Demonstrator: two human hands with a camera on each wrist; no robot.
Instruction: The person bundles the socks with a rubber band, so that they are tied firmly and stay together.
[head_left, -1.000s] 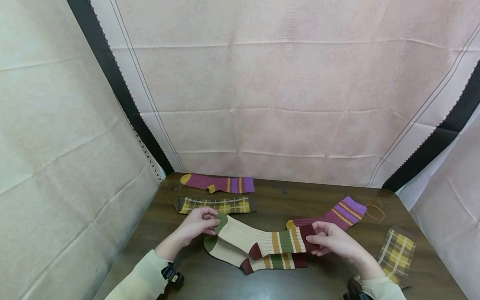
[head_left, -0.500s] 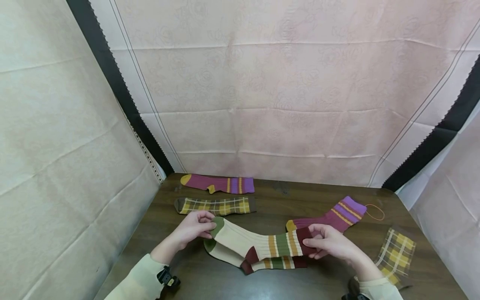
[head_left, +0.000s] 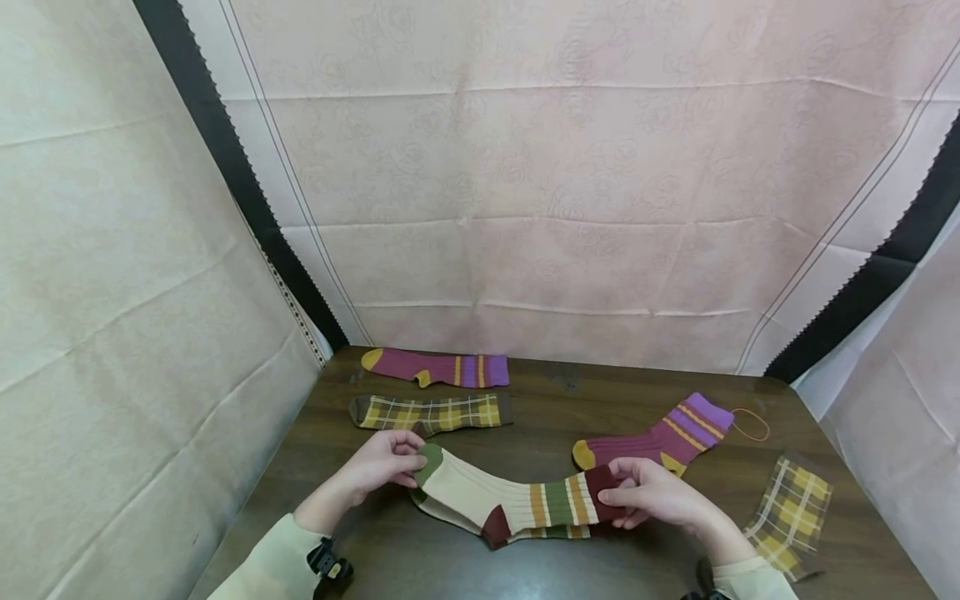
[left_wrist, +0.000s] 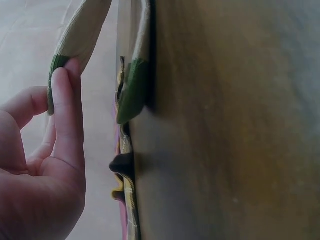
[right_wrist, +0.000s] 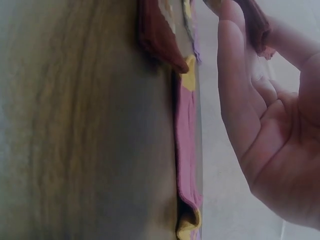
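The upper cream sock (head_left: 480, 490) hid most of the lower cream sock (head_left: 557, 532), and the head view's bottom edge cropped the right sleeve (head_left: 753, 579).

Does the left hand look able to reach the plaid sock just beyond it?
Probably yes, once freed: the left hand pinches the upper cream sock, but nothing lies on the plaid sock just beyond.

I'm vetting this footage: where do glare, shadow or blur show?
Head view: pale glare on the wooden table near the bottom edge; left wrist view: dark shadow beside the lower striped sock, wood grain blurred; right wrist view: grain soft too, shadow by that sock's maroon cuff.
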